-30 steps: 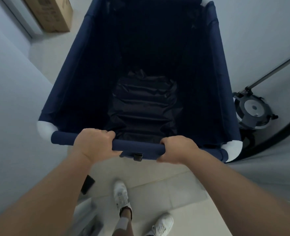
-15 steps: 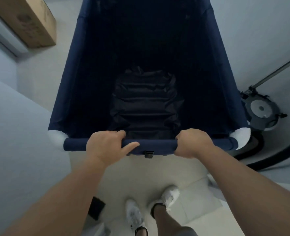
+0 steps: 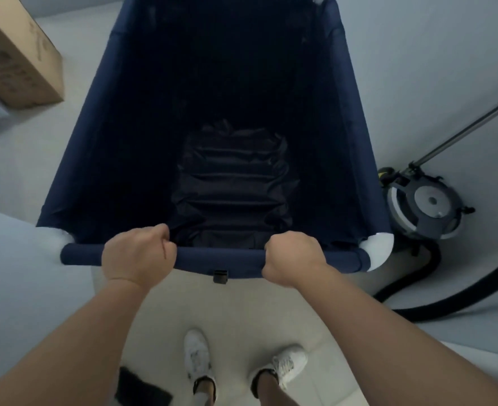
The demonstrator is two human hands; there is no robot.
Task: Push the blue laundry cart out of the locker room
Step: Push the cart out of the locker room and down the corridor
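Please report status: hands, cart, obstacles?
Left hand and right hand shut on cart rail. Blue laundry cart rolling-ready. Vacuum close right; cardboard box ahead left.

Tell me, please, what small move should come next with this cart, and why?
Probably a straight, gentle push forward. Both the left hand and right hand grip the near rail of the blue laundry cart, the floor ahead looks open, the cardboard box sits off to the left, and the floor machine stands close by the right corner.

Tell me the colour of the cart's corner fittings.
White, against the navy blue laundry cart; the near-right corner fitting shows best in the head view.
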